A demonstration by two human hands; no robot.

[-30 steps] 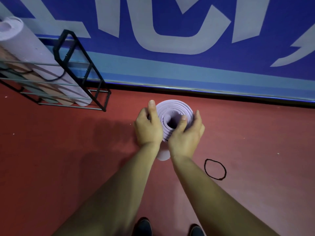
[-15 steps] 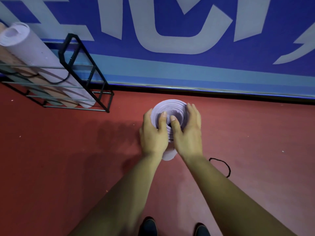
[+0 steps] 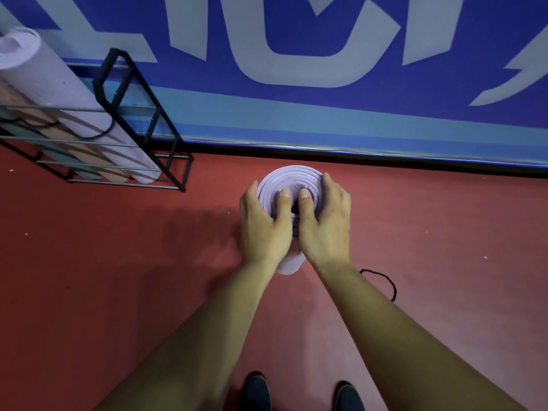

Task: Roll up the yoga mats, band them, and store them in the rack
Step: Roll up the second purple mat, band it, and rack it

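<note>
Mat roll: the lilac mat roll [image 3: 292, 180] stands on end on the red floor [image 3: 118, 277], a little out from the foot of the blue wall [image 3: 326, 126]. It is wound up but has no band on it yet.
Long axis: upright, near enough. The spiral top end faces up at the person and the bottom end shows between the two wrists.
Left hand: the left hand [image 3: 262, 223] grips the roll's left side at the top, with the fingers curled round the outside and the thumb laid over the coils by the core.
Right hand: the right hand [image 3: 324, 223] does the same on the roll's right side, its thumb beside the other one.
Reach: the roll sits straight ahead, centred between both arms and equally close to each.
Band: a black band [image 3: 385, 278] lies loose on the floor to the roll's right and nearer the person, partly hidden behind the right forearm. I'd say the right hand is the one to fetch it while the left keeps the coils tight.
Rack: the black wire rack [image 3: 142, 114] stands well to the roll's left against the wall, with banded rolls [image 3: 59, 93] leaning in it.
</note>
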